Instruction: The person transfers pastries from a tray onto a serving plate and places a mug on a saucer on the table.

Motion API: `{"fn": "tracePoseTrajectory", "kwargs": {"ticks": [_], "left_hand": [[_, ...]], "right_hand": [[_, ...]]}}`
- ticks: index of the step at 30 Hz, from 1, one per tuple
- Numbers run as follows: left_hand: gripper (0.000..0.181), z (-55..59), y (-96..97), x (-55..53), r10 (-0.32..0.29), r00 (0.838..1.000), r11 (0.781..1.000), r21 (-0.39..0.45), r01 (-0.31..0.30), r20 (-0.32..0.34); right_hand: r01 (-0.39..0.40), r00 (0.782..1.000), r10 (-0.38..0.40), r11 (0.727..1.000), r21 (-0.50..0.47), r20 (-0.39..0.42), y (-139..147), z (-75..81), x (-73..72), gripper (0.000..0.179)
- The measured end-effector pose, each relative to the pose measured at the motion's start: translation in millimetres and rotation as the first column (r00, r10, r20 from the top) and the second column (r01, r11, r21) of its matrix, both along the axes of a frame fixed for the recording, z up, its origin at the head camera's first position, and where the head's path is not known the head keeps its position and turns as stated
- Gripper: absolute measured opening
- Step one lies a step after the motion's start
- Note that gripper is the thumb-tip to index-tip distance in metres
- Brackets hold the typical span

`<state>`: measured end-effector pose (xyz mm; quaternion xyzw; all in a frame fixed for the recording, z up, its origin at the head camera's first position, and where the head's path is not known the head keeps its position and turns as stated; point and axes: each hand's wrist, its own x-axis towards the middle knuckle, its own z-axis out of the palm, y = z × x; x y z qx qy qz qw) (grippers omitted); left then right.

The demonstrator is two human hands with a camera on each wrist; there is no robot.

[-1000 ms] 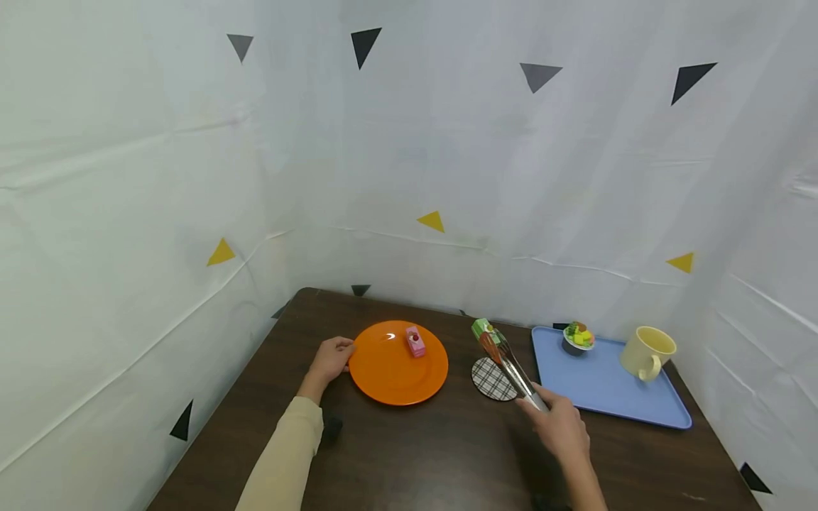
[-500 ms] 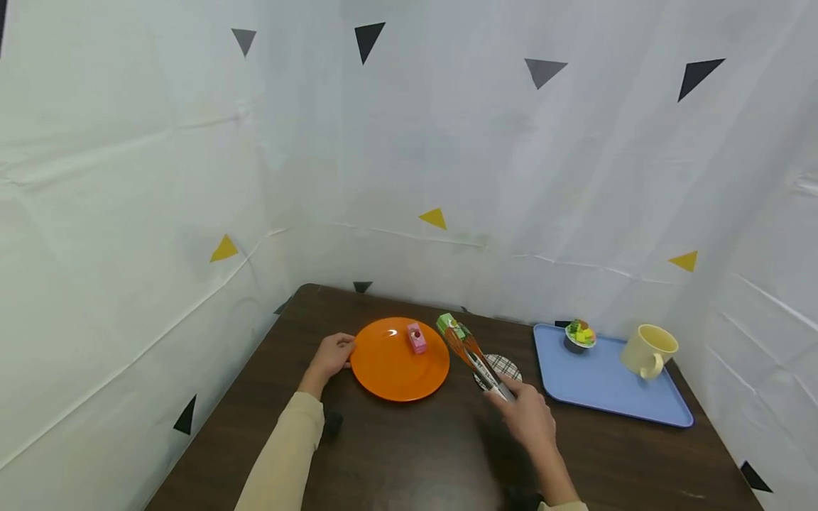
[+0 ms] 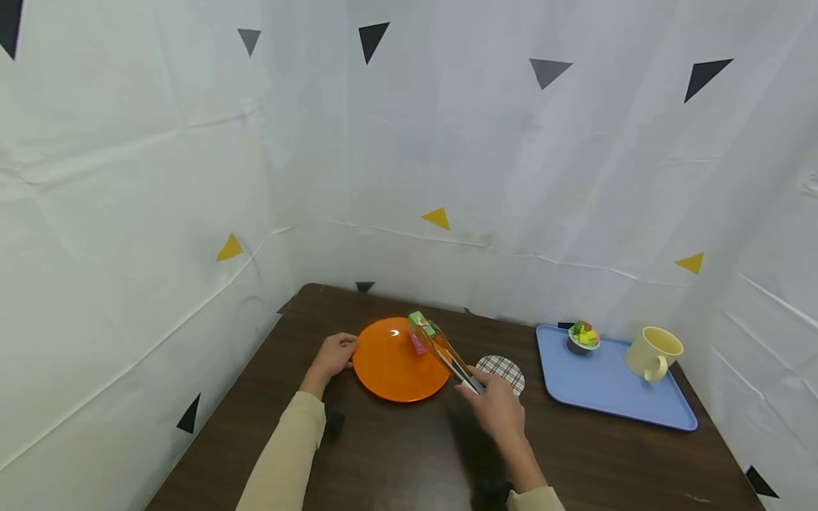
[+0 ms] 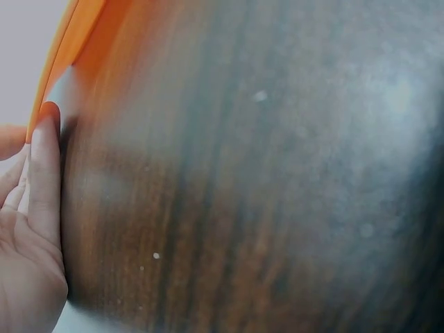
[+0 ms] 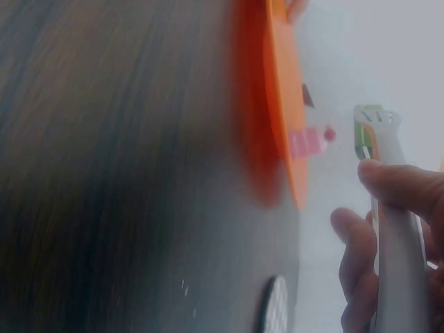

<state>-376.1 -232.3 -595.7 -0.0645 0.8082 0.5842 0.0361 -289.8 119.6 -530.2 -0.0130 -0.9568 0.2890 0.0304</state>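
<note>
My left hand (image 3: 334, 355) pinches the left rim of a round orange plate (image 3: 390, 370); in the left wrist view a finger lies under the rim, the thumb on the other side. A pair of metal tongs (image 3: 452, 360) is gripped in my right hand (image 3: 498, 408), reaching left over the plate's right side. Between the tong tips is a small green toy cake (image 3: 416, 319). It overlaps a pink toy cake (image 3: 418, 343) with a red berry on the plate in the head view. The right wrist view shows the green cake held above the plate's level, apart from the pink one (image 5: 305, 142).
A round checked coaster (image 3: 508, 372) lies right of the plate, partly behind my right hand. Farther right a blue tray (image 3: 607, 390) carries a yellow mug (image 3: 648, 353) and a small dark cup of toy food (image 3: 582, 337). White curtains hang behind the dark table (image 3: 390, 454).
My right hand has moved left with the tongs and green cake, from over the coaster to over the plate. My left hand stays at the plate's rim.
</note>
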Motion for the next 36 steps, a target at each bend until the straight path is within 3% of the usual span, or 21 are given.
{"fn": "tracePoseTrajectory", "kwargs": {"ticks": [5,14,36], "left_hand": [[0.035,-0.9,-0.2,-1.5,0.008,1.0,1.0,-0.005,-0.008,0.003],[0.034,1.1,0.5,-2.7,0.009,1.0,1.0,0.002,-0.009,0.0],[0.036,3.3,2.0,2.7,0.015,1.0,1.0,-0.007,-0.015,0.002]], "right_hand": [[-0.017,1.0,0.017,0.999,0.044,-0.008,-15,-1.6,-2.8,0.051],[-0.022,0.999,0.021,0.999,0.039,0.027,-35,-7.2,-9.3,0.052],[-0.04,0.998,0.037,0.997,0.065,0.043,-51,-17.4,-25.0,0.049]]}}
